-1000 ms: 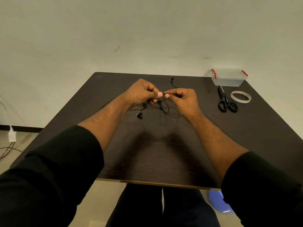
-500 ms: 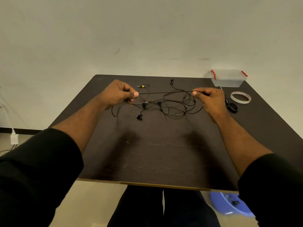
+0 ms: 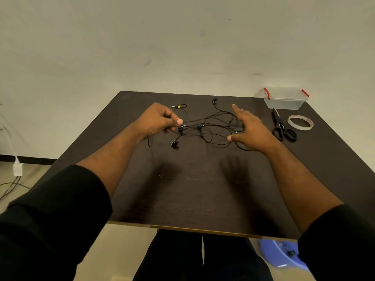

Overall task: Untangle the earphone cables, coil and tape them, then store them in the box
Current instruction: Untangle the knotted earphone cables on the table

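Observation:
A tangle of black earphone cables [image 3: 211, 128] lies on the dark table [image 3: 203, 189], with earbuds and a yellow-marked plug spread around it. My left hand [image 3: 160, 120] pinches a cable strand at the tangle's left side. My right hand [image 3: 248, 132] hovers over the tangle's right side with fingers spread and straight, holding nothing. A clear plastic box [image 3: 286, 98] with red clips stands at the far right corner. Near it lies a roll of tape [image 3: 300, 122].
Black scissors [image 3: 281, 126] lie between the tangle and the tape roll. The table's front edge runs just above my legs. A blue object [image 3: 282, 256] sits on the floor at the right, and a white plug with cables [image 3: 17, 169] on the floor at the left.
My hands pulled apart with a strand stretched between them, then my right hand let the strand go and spread open over the tangle. My left hand keeps its pinch.

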